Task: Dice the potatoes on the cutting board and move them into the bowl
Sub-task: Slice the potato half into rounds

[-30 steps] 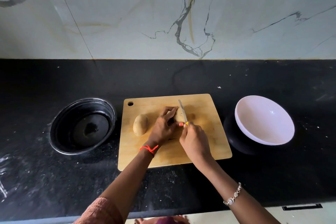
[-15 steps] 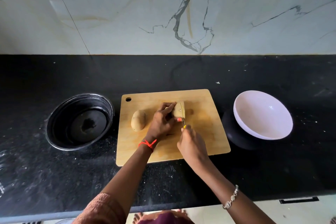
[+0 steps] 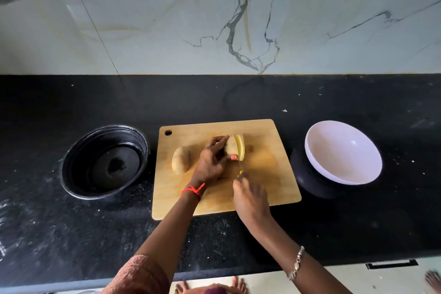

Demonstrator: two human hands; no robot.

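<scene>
A wooden cutting board [image 3: 269,181] lies on the black counter. On it, my left hand [image 3: 211,163] grips a potato [image 3: 232,148] that is cut through, with a pale slice [image 3: 240,147] leaning off its right side. My right hand [image 3: 250,196] grips a knife [image 3: 239,165] with a yellow handle; its thin blade sits in the cut, mostly hidden. A whole potato [image 3: 181,159] lies left of my left hand. The white bowl [image 3: 343,153] stands empty to the right of the board.
A black round container [image 3: 105,162] sits left of the board. The white bowl leans on a dark round base [image 3: 307,179]. A marble wall rises behind the counter. The counter's front edge runs below my forearms, with bare feet showing on the floor.
The knife has gone down through the potato and a slice has opened on its right side. My right hand has drawn back toward me. The whole potato has not moved.
</scene>
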